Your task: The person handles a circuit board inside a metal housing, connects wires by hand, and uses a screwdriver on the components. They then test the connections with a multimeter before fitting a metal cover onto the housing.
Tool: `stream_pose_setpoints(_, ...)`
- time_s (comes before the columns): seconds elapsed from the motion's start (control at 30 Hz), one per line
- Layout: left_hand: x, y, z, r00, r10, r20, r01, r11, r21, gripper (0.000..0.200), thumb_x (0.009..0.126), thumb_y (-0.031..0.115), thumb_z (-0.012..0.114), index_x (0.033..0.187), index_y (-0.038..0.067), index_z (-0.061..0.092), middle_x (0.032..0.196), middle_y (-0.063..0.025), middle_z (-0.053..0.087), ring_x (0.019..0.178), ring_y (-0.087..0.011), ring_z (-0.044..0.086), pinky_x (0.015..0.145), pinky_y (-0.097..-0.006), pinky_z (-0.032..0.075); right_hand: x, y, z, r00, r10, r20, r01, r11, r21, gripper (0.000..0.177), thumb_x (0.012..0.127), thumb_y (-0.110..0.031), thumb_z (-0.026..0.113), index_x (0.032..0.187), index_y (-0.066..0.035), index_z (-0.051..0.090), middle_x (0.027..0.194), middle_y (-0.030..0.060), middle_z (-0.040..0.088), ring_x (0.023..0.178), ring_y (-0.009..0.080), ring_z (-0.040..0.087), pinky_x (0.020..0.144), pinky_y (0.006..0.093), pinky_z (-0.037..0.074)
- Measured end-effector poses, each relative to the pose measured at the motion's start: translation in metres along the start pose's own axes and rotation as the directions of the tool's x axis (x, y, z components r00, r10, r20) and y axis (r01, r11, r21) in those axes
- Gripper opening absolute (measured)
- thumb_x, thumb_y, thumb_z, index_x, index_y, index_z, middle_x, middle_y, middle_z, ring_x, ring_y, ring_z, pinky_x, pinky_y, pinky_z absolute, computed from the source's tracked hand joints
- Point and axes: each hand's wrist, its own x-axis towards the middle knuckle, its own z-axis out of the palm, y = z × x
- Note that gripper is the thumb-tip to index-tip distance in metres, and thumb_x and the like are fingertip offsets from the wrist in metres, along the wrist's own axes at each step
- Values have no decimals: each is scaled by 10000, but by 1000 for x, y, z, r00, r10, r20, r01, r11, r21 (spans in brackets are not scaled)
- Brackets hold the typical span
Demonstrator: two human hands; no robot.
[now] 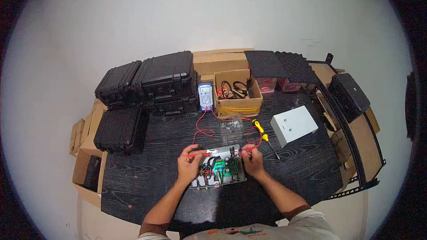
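Observation:
My left hand [189,164] is closed on a red multimeter probe [195,154], its tip pointing right over the left side of an open metal enclosure. In my right hand [252,161] is a second red probe [251,149], held at the enclosure's right edge. The enclosure [240,179] contains a green circuit board [219,167], black capacitors and bundled wires; whether either tip touches a contact is too small to tell. Red leads run from both probes back to a blue-rimmed multimeter [205,96] propped upright beyond the enclosure.
A yellow-handled screwdriver [265,138] lies right of a clear bag of small parts [231,130]. Nearby stands a white metal cover [294,126]. Behind are a cardboard box of cables [239,107] and black hard cases [164,78]. A black metal frame [344,138] borders the right side.

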Motion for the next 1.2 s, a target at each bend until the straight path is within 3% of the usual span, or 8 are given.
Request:
stream_pose_setpoints(0.1,-7,-15,-9,996,33,80,-46,986,158,347,1033,21,581,1355,-7,454,1093,-148,765,1014,-175,722,915,-304,539,-2,14,8,999,22,-26,-19,995,99,147,1021,-130,626,1113,-30,571,796,45,678,711,116,672,633,282,537)
stream_pose_setpoints(0.33,-10,-30,-4,993,103,-52,-101,993,53,279,1024,22,605,1275,-21,491,1028,-142,770,925,-162,718,870,-312,572,-4,17,5,999,43,15,-45,986,159,161,1042,-147,617,1140,-36,553,847,64,692,729,98,661,636,267,531)
stream_pose_setpoints(0.43,-8,-34,-10,993,112,43,-119,961,248,216,1014,21,625,1209,-32,548,995,-143,772,942,-154,724,867,-301,570,-5,17,6,999,41,-8,-40,985,166,171,1039,-150,628,1141,-38,547,858,67,693,737,101,662,644,264,531)
stream_pose_setpoints(0.53,-10,-26,-2,999,41,24,-44,990,136,171,994,38,663,1137,-39,608,963,-123,777,932,-143,736,830,-285,575,-5,17,6,999,26,-33,-19,982,189,156,1029,-141,652,1118,-35,580,880,55,702,760,101,669,672,277,543)
stream_pose_setpoints(0.73,-8,-32,-6,995,28,94,-51,966,254,160,959,56,710,1087,-26,657,943,-104,785,873,-143,753,761,-286,585,-3,-19,4,993,-46,111,24,982,189,111,991,-109,695,1069,-32,712,964,52,741,872,130,693,789,301,561)
stream_pose_setpoints(0.83,-9,-38,-7,995,42,93,-67,956,285,155,947,59,716,1080,-9,676,930,-108,784,873,-146,757,766,-297,583,2,-63,2,907,156,391,-213,971,107,149,989,-132,686,1101,-47,736,1019,74,756,922,173,723,821,314,571)
stream_pose_setpoints(0.93,-7,-42,-11,985,75,156,-137,890,435,121,992,6,649,1098,-31,605,926,-124,772,899,-168,754,800,-304,605,7,-95,-1,831,217,512,-143,973,-179,195,996,-181,663,1137,-71,741,1080,86,760,979,236,742,869,359,579)
stream_pose_setpoints(1.2,-4,-27,-9,989,29,148,-97,876,473,75,911,126,752,918,53,766,872,-85,764,820,-231,738,781,-359,549,1,-79,13,807,129,577,19,970,-243,248,1015,-230,610,1185,-101,737,1161,120,738,1110,328,692,990,423,539)
